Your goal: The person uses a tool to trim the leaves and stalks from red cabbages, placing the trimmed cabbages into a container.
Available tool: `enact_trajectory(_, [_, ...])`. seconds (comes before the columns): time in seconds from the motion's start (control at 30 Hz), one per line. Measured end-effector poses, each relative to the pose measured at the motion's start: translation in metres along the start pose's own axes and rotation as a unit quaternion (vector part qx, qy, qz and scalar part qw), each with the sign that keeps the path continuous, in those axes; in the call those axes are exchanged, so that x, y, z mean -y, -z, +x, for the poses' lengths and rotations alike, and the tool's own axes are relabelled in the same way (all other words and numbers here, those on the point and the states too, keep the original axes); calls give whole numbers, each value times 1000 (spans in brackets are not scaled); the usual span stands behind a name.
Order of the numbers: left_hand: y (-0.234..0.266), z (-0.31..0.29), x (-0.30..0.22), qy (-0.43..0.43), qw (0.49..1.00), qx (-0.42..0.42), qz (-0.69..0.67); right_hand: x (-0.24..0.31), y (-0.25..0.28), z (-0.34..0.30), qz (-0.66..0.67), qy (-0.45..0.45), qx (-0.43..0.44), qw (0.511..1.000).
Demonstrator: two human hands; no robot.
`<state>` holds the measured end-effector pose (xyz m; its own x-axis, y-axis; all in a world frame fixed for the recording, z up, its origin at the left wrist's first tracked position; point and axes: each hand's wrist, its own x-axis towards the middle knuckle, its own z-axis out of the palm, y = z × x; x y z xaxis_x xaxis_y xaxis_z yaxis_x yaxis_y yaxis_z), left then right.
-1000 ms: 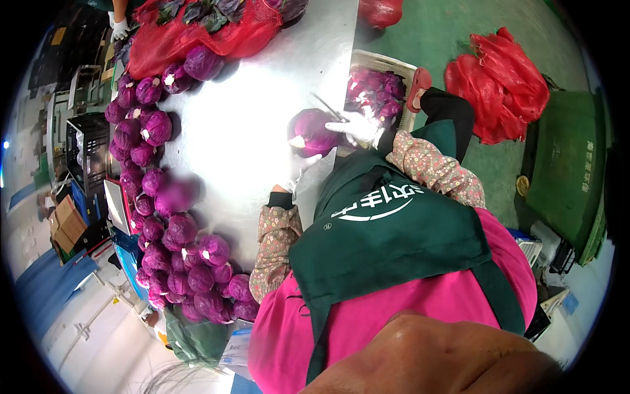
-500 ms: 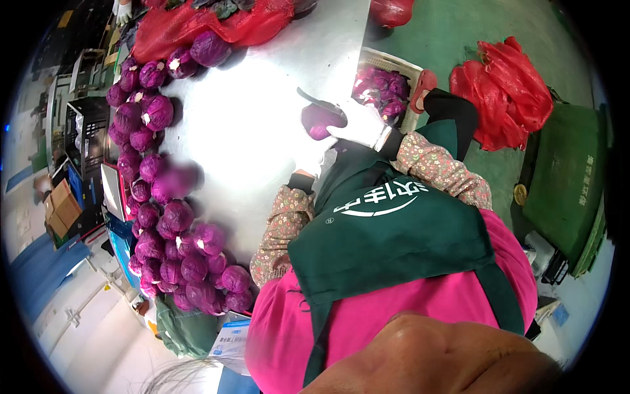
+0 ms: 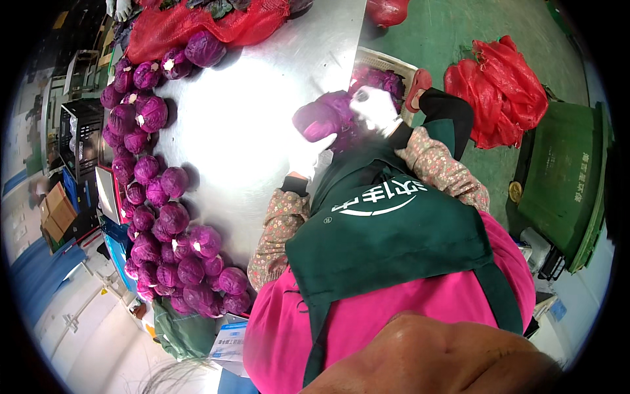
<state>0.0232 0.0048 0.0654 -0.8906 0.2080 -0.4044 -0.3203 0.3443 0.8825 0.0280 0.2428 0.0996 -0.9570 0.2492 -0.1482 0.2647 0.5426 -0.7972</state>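
My left hand, in a white glove, grips a red cabbage from its near left side, above the table's near edge. My white-gloved right hand is closed just right of it, blurred by motion. Something dark shows at this fist, where a knife was visible a moment earlier; its blade cannot be made out now. Between the hands, loose purple outer leaves spread from the cabbage toward my right hand. Beyond that hand, a pale crate holds purple leaves.
Many red cabbages line the left side of the metal table. A red mesh sack lies at the far end, near another person's gloved hand. On the green floor at right are red sacks and a green bin.
My right hand has moved slightly right, and loose leaves now stretch out from the cabbage beside it. The knife blade has gone from sight. A blurred, moving cabbage at left now rests among the others.
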Motion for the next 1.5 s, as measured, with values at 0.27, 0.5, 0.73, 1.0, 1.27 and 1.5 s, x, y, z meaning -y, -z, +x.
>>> enact_trajectory(0.27, [39, -7, -30, 55, 978, 17, -202, -87, 19, 19, -224, -213, 101, 946])
enact_trajectory(0.5, [26, -11, -29, 0, 982, -26, -187, 15, -21, -10, -30, 29, 157, 987])
enact_trajectory(0.73, [27, -12, -30, -10, 980, -24, -197, 28, -31, -12, -67, 26, 174, 982])
enact_trajectory(1.0, [41, -9, -8, 25, 963, 22, -266, 3, -25, -1, 8, -79, 112, 991])
enact_trajectory(1.27, [52, -23, 27, 74, 924, 68, -369, -92, 20, 16, -295, -154, 13, 943])
enact_trajectory(1.5, [55, -38, 26, 87, 912, 83, -392, 33, -11, -4, 88, 54, 147, 984])
